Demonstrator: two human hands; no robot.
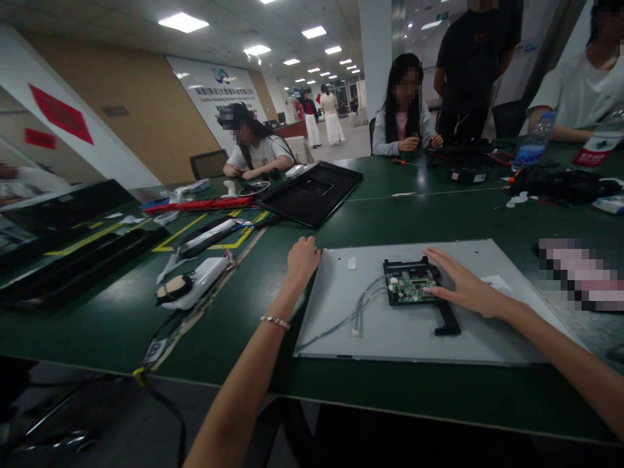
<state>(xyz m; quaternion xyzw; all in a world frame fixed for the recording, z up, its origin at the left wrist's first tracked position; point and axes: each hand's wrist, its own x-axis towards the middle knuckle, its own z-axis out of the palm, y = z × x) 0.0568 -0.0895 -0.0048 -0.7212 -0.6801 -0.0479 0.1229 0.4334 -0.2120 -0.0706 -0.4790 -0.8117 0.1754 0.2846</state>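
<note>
Panel (pixel 414 325) of grey metal, lying flat on the green table (pixel 390 208) directly in front of the person, its near edge close to the table's front edge. The left hand (pixel 302 259), with a bead bracelet (pixel 275 321) on its wrist, sits at the panel's far left corner with its fingers curled; whether they clasp the edge cannot be told from this view. The right hand (pixel 463 286) lies on the panel with its fingers stretched out and loose, grasping nothing, the fingertips touching the right side of a green circuit board (pixel 412 289). The board sits in a black bracket (pixel 446 322) near the middle of the panel. Pale cables (pixel 361 312) run from the board toward the panel's near left corner. Farther back on the table lie a black monitor cover (pixel 312 192) and, to the left, white plastic parts (pixel 195 283). A water bottle (pixel 533 140) stands at the far right. Other people sit along the table's far side.
</note>
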